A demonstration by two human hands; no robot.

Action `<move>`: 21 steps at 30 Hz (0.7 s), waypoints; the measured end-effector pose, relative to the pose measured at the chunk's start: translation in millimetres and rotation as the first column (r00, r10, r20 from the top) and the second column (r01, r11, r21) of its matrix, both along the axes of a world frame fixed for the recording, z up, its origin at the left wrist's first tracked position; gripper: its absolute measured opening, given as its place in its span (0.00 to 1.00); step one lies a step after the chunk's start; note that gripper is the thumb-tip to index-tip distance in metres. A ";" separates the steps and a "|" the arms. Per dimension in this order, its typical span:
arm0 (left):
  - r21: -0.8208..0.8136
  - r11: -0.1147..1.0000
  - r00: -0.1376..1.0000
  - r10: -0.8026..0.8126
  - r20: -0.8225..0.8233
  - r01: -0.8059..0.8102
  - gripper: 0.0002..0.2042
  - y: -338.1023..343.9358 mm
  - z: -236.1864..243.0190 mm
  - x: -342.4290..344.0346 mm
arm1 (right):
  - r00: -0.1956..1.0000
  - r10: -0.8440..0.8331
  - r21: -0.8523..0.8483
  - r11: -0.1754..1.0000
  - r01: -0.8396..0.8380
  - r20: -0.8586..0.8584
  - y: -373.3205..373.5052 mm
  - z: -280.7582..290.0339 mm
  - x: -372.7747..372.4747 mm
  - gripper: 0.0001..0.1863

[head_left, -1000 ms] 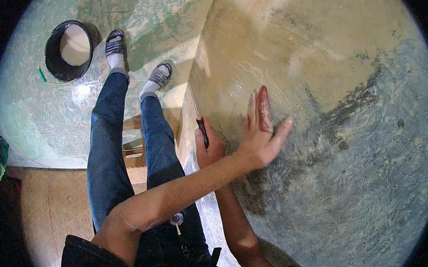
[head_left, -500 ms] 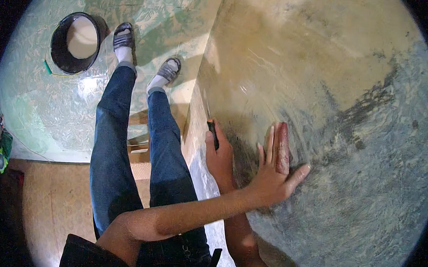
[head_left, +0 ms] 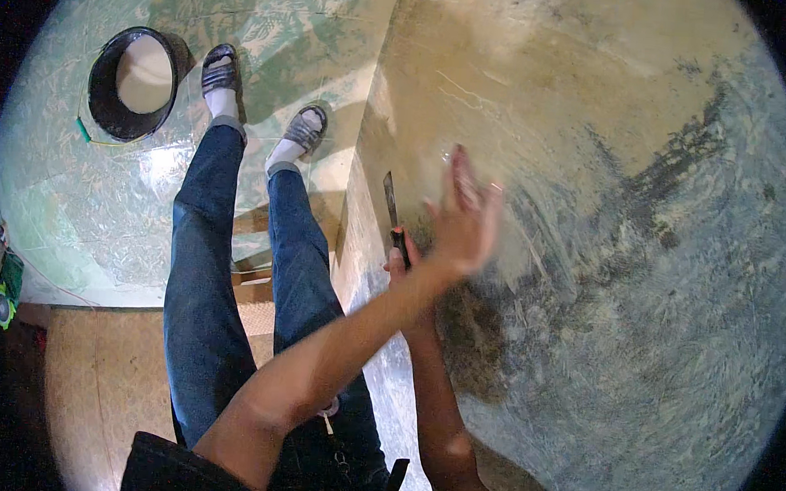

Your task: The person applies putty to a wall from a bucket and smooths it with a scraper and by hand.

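My left arm crosses over my right. My left hand is at the mottled tan and grey wall, fingers stretched and blurred by motion. A reddish strip smeared with white lies along its fingers; its kind is unclear. Lower and left, my right hand is wrapped round a narrow scraper. Its thin blade points up, and its handle is black with orange. The left wrist partly hides my right hand.
A black bucket of cloudy pale liquid stands on a green patterned surface, left of my sandalled feet. Beside my legs is a wooden piece. A green item hangs at the far left.
My left hand has swept left and up across the wall, uncovering a dark wet patch. The scraper has tilted and shows more of its blade; my right hand has moved slightly.
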State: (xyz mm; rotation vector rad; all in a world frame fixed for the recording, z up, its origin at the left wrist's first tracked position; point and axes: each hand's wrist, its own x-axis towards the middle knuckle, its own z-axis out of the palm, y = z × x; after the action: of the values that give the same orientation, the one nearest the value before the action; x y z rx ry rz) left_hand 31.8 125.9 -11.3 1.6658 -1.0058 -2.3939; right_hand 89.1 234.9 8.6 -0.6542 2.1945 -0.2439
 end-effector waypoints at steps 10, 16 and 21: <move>0.012 0.997 0.996 0.079 -0.048 -0.078 0.40 27.8 17.0 -5.3 | 0.972 -0.231 -0.097 0.967 0.235 0.050 18.2 -10.5 7.9 0.20; -0.311 0.950 1.000 0.015 -0.004 -0.015 0.40 86.0 77.9 0.0 | 0.965 -0.236 0.102 0.969 0.225 0.115 13.8 7.7 10.7 0.21; 0.063 0.988 0.987 0.143 -0.067 -0.139 0.40 46.4 -0.6 -3.3 | 0.946 -0.313 0.027 0.950 0.312 0.082 26.8 2.5 15.9 0.21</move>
State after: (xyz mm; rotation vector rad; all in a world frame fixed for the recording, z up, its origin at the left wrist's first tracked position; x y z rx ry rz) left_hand 28.5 172.3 -11.8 1.5978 -0.7876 -2.3930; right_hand 105.0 261.7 11.1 -0.2786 2.2082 -0.4125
